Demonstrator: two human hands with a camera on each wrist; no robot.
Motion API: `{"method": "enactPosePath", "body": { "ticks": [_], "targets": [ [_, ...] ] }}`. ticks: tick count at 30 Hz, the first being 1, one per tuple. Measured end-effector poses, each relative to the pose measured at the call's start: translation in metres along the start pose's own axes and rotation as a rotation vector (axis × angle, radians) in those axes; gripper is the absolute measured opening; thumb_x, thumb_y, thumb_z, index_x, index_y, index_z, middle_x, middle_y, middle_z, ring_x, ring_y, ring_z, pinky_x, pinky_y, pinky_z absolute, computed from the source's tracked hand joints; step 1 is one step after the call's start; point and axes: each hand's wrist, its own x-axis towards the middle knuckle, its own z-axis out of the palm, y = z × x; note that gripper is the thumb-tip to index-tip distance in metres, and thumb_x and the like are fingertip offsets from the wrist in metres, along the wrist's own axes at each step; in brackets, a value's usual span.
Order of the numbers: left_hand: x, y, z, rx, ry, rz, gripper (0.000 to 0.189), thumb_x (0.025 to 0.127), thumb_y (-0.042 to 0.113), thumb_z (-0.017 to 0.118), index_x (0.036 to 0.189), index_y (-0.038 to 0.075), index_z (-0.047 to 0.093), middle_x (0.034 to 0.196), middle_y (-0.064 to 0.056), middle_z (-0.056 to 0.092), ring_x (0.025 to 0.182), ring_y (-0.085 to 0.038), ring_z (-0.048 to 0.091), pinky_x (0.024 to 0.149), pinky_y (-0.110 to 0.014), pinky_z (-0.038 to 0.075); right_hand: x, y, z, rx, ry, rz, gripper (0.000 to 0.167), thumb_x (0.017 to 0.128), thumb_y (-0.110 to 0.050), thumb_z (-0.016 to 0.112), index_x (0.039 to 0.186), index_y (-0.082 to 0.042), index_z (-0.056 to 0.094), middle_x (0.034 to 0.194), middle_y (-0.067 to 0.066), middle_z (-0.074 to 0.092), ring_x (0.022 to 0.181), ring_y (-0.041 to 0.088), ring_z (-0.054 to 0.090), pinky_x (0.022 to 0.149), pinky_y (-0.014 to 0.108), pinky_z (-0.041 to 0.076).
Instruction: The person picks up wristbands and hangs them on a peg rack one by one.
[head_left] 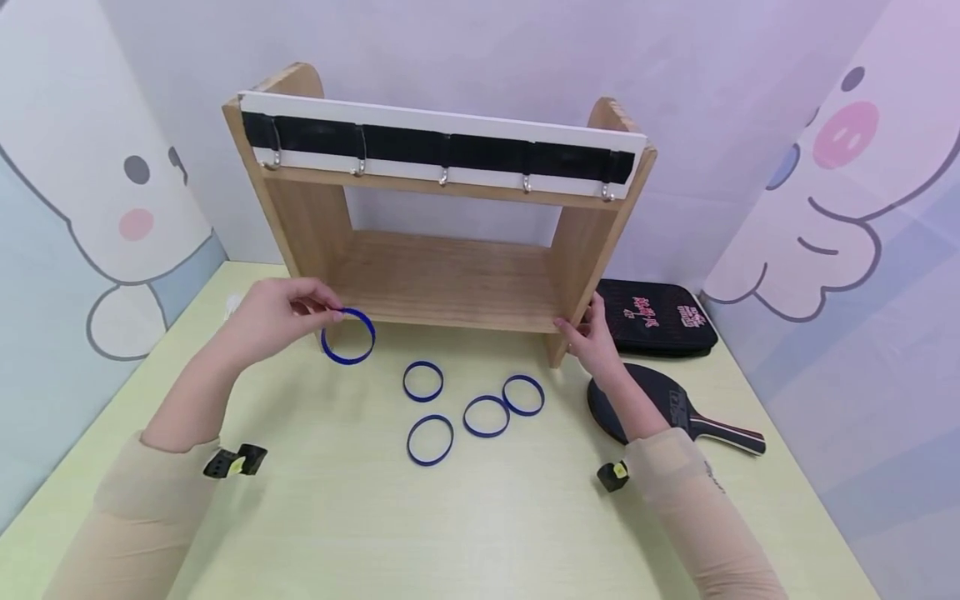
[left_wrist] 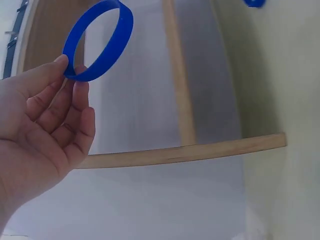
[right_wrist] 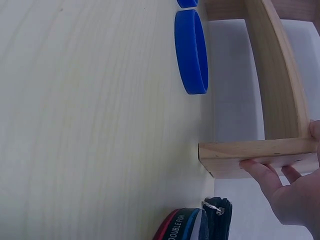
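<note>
Between thumb and fingers, my left hand point(head_left: 281, 321) pinches a blue wristband point(head_left: 348, 337), raised in front of the shelf's left side; the left wrist view shows the same band point(left_wrist: 102, 47) close up. My right hand point(head_left: 596, 340) grips the lower right side panel of the wooden shelf point(head_left: 450, 275), thumb at the front and fingers on the outer face. Several more blue bands lie flat on the table, such as one band point(head_left: 423, 381) and another band point(head_left: 430, 440). Two of them, a band point(head_left: 486, 417) and its neighbour point(head_left: 523, 395), lie touching or nearly so.
Across the shelf's top front runs a white board with a black strip point(head_left: 405, 142) and several metal hooks point(head_left: 443, 175). At the right lie a black zip case point(head_left: 652, 318) and a table tennis bat point(head_left: 652, 396) on the pale table point(head_left: 420, 533). Cartoon-printed walls enclose the table.
</note>
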Motion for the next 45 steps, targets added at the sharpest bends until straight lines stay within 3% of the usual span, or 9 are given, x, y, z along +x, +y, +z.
{"method": "enactPosePath", "body": {
  "ticks": [8,15,17,21,27,34,39,45],
  "targets": [
    [-0.001,0.019,-0.028,-0.020,0.155,0.020,0.010,0.085,0.020,0.071,0.092,0.013,0.071,0.082,0.000,0.068,0.073,-0.006,0.058,0.063,-0.015,0.043,0.002,0.006,-0.002,0.010,-0.004,-0.013,0.075,0.095,-0.019,0.056,0.148,-0.029,0.003,0.149,0.021,0.020,0.126,0.044,0.039,0.087,0.058,0.047],
    [0.002,0.030,-0.057,-0.095,0.324,0.015,0.013,0.084,0.019,0.072,0.092,0.009,0.071,0.075,0.022,0.062,0.071,0.002,0.057,0.060,-0.011,0.040,0.014,0.027,-0.004,-0.007,0.008,-0.026,0.076,0.093,-0.030,0.059,0.146,-0.040,0.005,0.149,0.015,0.022,0.125,0.040,0.041,0.086,0.056,0.049],
    [0.004,0.032,-0.062,-0.135,0.374,0.016,0.013,0.084,0.016,0.072,0.092,0.006,0.071,0.075,0.024,0.062,0.070,0.002,0.058,0.060,-0.009,0.041,0.015,0.029,-0.004,-0.017,0.014,-0.038,0.076,0.093,-0.032,0.059,0.145,-0.040,0.005,0.149,0.016,0.022,0.125,0.040,0.042,0.085,0.056,0.050],
    [0.010,0.037,-0.070,-0.270,0.454,0.003,0.015,0.083,0.012,0.072,0.095,0.004,0.071,0.080,0.018,0.066,0.074,-0.001,0.061,0.066,-0.008,0.046,0.014,0.030,-0.004,-0.016,0.023,-0.038,0.075,0.093,-0.032,0.059,0.145,-0.041,0.006,0.148,0.016,0.024,0.124,0.041,0.042,0.084,0.057,0.050],
    [0.016,0.041,-0.079,-0.460,0.593,-0.075,0.021,0.081,0.017,0.075,0.100,0.008,0.073,0.082,0.013,0.068,0.078,-0.004,0.059,0.071,-0.014,0.042,0.010,0.019,-0.003,0.005,0.005,-0.001,0.075,0.094,-0.023,0.058,0.147,-0.035,0.005,0.149,0.018,0.023,0.125,0.042,0.041,0.086,0.058,0.048],
    [0.029,0.034,-0.079,-0.970,0.698,0.011,0.028,0.072,0.007,0.080,0.095,-0.005,0.069,0.083,-0.006,0.070,0.073,-0.016,0.065,0.073,-0.016,0.052,0.001,-0.001,0.001,-0.007,0.002,0.003,0.074,0.096,-0.018,0.055,0.148,-0.027,0.004,0.148,0.020,0.023,0.125,0.043,0.041,0.088,0.059,0.047],
    [0.035,0.025,-0.076,-1.033,0.726,0.016,0.031,0.069,0.006,0.082,0.094,-0.006,0.068,0.083,-0.008,0.071,0.074,-0.017,0.065,0.069,-0.018,0.054,0.008,0.016,0.000,-0.003,0.001,-0.006,0.076,0.094,-0.025,0.057,0.147,-0.034,0.004,0.149,0.018,0.022,0.126,0.042,0.040,0.088,0.058,0.047],
    [0.038,0.019,-0.071,-1.021,0.720,-0.003,0.030,0.070,0.006,0.081,0.095,-0.006,0.068,0.083,-0.007,0.070,0.075,-0.016,0.064,0.069,-0.017,0.054,0.013,0.027,-0.002,-0.016,0.017,-0.012,0.076,0.093,-0.031,0.059,0.146,-0.039,0.005,0.149,0.015,0.023,0.126,0.039,0.041,0.087,0.057,0.048]
  ]
}}
